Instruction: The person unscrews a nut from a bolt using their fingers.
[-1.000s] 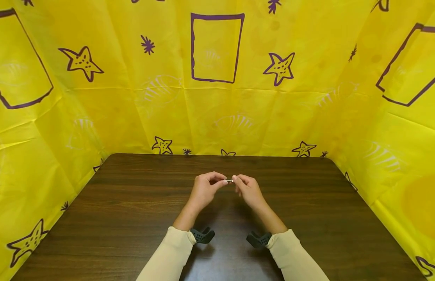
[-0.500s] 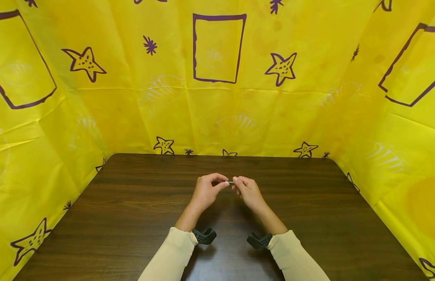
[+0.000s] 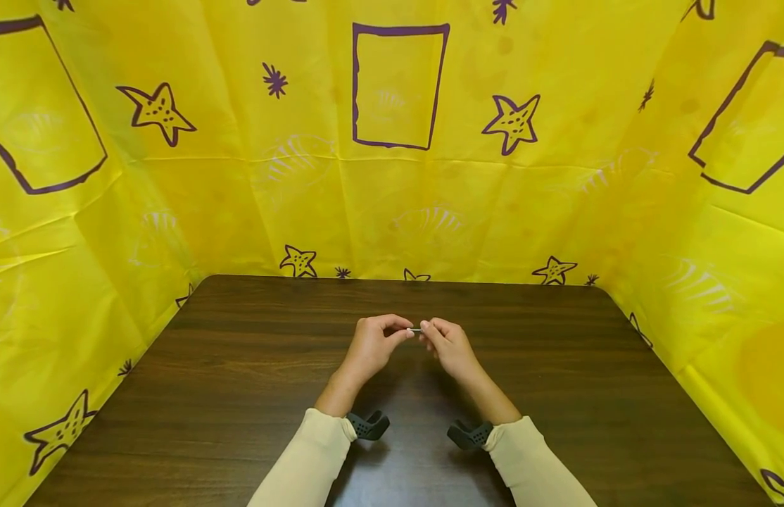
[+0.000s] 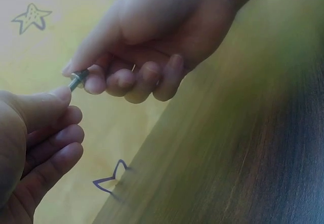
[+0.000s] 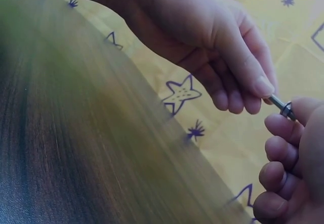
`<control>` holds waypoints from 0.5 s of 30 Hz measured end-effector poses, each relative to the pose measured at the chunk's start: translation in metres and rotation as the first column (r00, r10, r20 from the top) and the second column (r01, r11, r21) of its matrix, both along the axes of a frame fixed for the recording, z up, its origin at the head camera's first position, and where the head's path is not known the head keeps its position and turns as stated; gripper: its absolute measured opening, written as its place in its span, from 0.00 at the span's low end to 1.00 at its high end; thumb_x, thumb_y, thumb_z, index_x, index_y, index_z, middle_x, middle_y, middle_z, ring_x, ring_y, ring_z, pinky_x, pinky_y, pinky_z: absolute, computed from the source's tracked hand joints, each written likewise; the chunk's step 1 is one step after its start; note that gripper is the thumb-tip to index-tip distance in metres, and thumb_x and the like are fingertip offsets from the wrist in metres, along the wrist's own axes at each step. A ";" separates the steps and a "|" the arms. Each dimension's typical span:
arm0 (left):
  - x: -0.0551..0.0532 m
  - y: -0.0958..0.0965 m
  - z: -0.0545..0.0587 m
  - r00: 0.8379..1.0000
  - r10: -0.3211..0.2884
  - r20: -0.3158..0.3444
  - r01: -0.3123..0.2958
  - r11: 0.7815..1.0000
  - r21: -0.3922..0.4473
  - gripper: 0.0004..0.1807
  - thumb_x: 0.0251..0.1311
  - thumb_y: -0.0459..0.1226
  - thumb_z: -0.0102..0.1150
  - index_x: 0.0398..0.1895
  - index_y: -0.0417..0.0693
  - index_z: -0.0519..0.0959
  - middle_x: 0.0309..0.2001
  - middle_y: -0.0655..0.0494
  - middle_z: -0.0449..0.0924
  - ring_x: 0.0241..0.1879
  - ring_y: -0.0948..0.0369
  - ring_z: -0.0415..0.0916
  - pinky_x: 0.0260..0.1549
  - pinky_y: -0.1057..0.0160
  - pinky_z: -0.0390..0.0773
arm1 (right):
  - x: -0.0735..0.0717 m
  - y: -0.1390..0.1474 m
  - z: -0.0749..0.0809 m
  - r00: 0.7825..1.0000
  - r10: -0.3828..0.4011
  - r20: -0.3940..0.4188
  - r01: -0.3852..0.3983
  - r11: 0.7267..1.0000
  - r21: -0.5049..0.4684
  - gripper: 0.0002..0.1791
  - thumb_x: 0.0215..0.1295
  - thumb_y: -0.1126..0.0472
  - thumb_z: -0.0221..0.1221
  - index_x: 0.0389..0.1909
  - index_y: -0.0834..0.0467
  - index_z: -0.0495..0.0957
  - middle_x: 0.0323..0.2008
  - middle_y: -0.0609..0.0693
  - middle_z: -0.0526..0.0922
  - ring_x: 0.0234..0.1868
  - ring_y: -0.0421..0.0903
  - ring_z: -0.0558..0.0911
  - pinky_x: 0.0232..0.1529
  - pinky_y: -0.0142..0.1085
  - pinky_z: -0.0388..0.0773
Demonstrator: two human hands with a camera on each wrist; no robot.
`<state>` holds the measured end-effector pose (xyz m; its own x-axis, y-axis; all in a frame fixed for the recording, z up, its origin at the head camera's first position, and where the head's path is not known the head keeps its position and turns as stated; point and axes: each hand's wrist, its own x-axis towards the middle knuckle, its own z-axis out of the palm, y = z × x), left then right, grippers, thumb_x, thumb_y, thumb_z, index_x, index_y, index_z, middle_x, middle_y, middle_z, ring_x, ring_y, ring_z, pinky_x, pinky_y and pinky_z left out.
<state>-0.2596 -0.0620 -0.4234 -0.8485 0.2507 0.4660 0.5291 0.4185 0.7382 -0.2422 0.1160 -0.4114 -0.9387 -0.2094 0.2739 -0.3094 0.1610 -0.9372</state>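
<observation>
Above the far middle of the table, a small metal bolt [image 3: 415, 330] spans the gap between the two hands. My left hand [image 3: 371, 345] pinches one end of its shank between thumb and fingers. At the other end, my right hand [image 3: 452, 348] holds it by thumb and forefinger, right at a ring-shaped nut or washer [image 5: 287, 109]. In the left wrist view the threaded shank [image 4: 75, 82] shows between the thumbs. The right hand's other fingers [image 4: 147, 79] are curled loosely below. Fingertips hide both ends of the bolt.
A dark wood-grain table [image 3: 240, 394] lies under both hands. Yellow cloth [image 3: 392, 183] printed with starfish and fish stands along its back and sides. Dark wrist bands [image 3: 369, 425] sit at the sleeve cuffs.
Both hands keep their pinch on the bolt and sit slightly lower in the head view. That view has shifted a little, so the background stands further right.
</observation>
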 end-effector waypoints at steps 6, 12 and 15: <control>0.001 -0.002 0.000 1.000 0.003 0.012 -0.003 1.000 -0.009 0.07 0.58 0.35 0.67 0.37 0.42 0.86 0.31 0.59 0.85 0.30 0.65 0.80 0.32 0.64 0.79 | -0.001 0.001 -0.001 0.999 0.032 -0.008 -0.032 0.999 0.007 0.17 0.74 0.66 0.51 0.29 0.77 0.74 0.19 0.56 0.72 0.19 0.43 0.68 0.21 0.30 0.67; 0.000 -0.004 0.000 1.000 0.018 -0.006 -0.018 1.000 -0.001 0.05 0.57 0.35 0.68 0.35 0.43 0.86 0.30 0.61 0.85 0.29 0.66 0.79 0.31 0.65 0.79 | -0.002 0.001 -0.002 0.998 0.052 -0.027 -0.052 0.999 0.011 0.13 0.73 0.67 0.52 0.28 0.69 0.75 0.20 0.64 0.72 0.19 0.44 0.69 0.22 0.31 0.68; 0.000 -0.004 0.001 1.000 0.019 -0.007 -0.019 1.000 0.008 0.06 0.56 0.35 0.68 0.35 0.43 0.86 0.29 0.60 0.85 0.28 0.65 0.79 0.30 0.65 0.78 | -0.001 0.001 -0.001 0.998 0.054 -0.026 -0.053 0.998 0.019 0.12 0.73 0.66 0.53 0.30 0.69 0.76 0.21 0.64 0.72 0.19 0.45 0.69 0.23 0.31 0.68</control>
